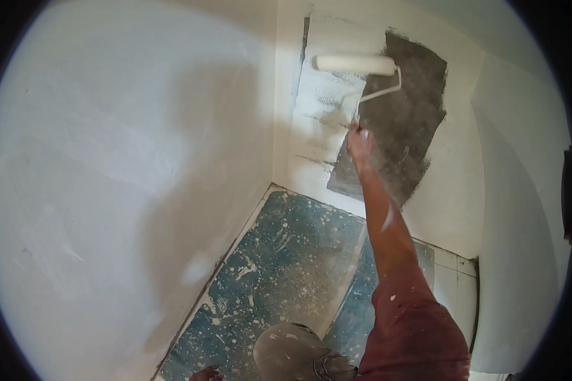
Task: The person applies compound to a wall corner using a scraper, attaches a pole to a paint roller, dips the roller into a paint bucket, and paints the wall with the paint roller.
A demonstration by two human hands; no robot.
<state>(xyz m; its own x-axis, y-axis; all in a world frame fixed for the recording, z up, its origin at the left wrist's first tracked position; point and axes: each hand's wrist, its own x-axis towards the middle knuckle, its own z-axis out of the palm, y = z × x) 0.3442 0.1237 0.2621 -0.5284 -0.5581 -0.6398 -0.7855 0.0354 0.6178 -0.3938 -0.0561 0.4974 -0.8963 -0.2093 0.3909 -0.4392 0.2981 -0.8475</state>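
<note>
My right hand (360,141), at the end of an outstretched arm, is wrapped round the handle of a paint roller. The roller's pale sleeve (356,64) lies across the upper part of the far wall, partly over white paint and partly over a dark grey patch (413,95). Thin dark streaks show in the white area left of that patch. At the bottom edge, my left hand (207,374) is only partly in view, low over the floor; whether it holds anything is hidden.
A white wall (108,159) with a shadow on it stands at the left. Blue floor covering (279,254) spattered with white paint lies below. Pale tiles (448,282) and a dark cable-like strip (477,305) are at the lower right. My knee (289,352) shows at the bottom.
</note>
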